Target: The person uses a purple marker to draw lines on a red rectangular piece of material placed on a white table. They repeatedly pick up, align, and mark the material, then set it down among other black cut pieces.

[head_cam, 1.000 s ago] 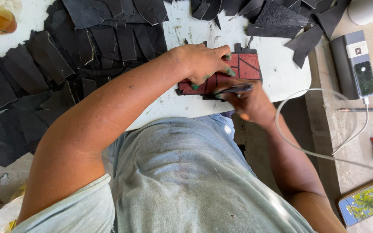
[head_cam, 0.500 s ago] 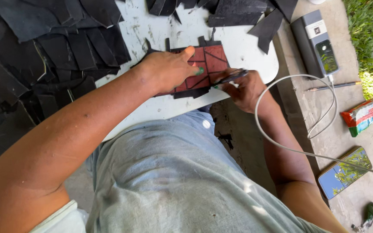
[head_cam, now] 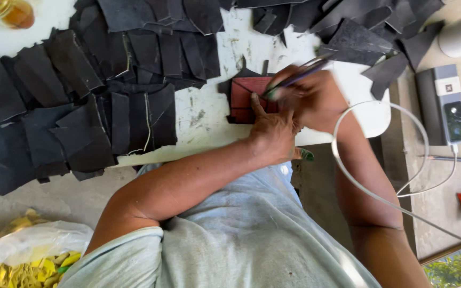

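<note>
On the white tabletop (head_cam: pixel 209 122), near its front edge, lies a small red leather piece (head_cam: pixel 244 98) backed by dark material, and both hands work on it. The left hand (head_cam: pixel 270 130) presses flat on the piece's right part, fingers spread to pin it down, so its grip is closed on nothing but bears on the piece. The right hand (head_cam: pixel 308 98) is blurred with motion; its grip is closed around a thin pen-like tool (head_cam: pixel 294 79) whose tip meets the red surface near the left thumb.

Dark lines already cross the red piece (marking or cutting, too small to tell which), so the work on it looks partly done, judging by how much is lined. To the left and along the far edge, many black leather pieces (head_cam: pixel 81 96) lie overlapping in heaps; whether they are finished or waiting cannot be told. A grey device (head_cam: pixel 444 104) with a white cable (head_cam: pixel 369 192) sits well apart at the right.
</note>
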